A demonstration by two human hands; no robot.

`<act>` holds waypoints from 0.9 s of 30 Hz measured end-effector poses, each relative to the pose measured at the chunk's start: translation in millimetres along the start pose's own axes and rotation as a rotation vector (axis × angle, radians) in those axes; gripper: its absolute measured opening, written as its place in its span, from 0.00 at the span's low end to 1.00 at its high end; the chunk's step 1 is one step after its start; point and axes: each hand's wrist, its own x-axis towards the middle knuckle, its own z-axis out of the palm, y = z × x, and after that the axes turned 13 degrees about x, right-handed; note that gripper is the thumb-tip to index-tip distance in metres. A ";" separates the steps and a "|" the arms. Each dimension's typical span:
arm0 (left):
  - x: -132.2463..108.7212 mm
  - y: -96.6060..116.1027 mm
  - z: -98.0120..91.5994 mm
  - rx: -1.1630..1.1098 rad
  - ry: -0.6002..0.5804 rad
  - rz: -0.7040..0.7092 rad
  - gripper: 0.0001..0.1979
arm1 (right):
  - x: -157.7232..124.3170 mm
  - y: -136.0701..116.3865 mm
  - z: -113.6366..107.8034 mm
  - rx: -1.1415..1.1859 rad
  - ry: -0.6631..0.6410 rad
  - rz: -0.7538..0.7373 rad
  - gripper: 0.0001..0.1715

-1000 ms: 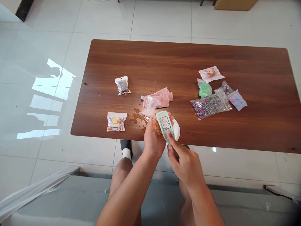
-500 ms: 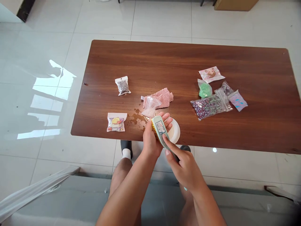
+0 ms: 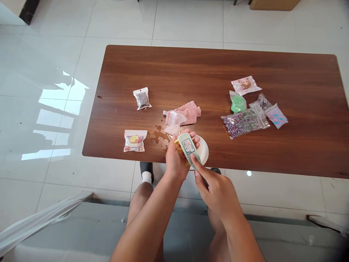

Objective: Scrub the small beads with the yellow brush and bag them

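Note:
My right hand (image 3: 218,185) is wrapped around the handle of a pale green scrub brush (image 3: 188,147), its index finger lying along the back. A printed label shows on the brush's back, and yellow bristles face down. Beneath the brush lies my left hand (image 3: 176,160), palm up, fingers stretched out and slightly cupped. The bristles are over the palm and partly hide it; whether anything small lies there, I cannot tell. Under the hands, a white plate (image 3: 203,153) sits at the table's near edge. Just beyond are a clear plastic bag (image 3: 174,123) and a pink cloth (image 3: 191,112).
Water drops wet the brown table (image 3: 163,72) left of the plate. To the left lie a cartoon-printed packet (image 3: 135,141) and a small packet (image 3: 142,99). At right are a bag of dark beads (image 3: 242,123), a green-filled bag (image 3: 238,103) and several printed packets (image 3: 246,85).
The brush has shifted slightly to the right across my left palm, with my right hand moving along with it. More of the bristles' left side shows now. My left hand stays in place.

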 end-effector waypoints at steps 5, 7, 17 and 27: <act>-0.1 2.6 3.2 -0.048 0.061 -0.050 0.20 | -4.8 1.3 0.8 -0.041 0.070 -0.036 0.30; -1.1 7.4 4.2 -0.094 0.087 -0.090 0.20 | -7.1 0.1 -2.6 0.067 0.044 -0.038 0.30; 0.7 1.1 1.8 -0.041 0.077 0.012 0.12 | -5.1 -7.6 0.2 0.050 0.022 0.002 0.30; 0.1 3.1 -0.2 -0.041 0.027 -0.017 0.12 | -8.5 3.4 -10.1 0.342 -0.160 0.132 0.30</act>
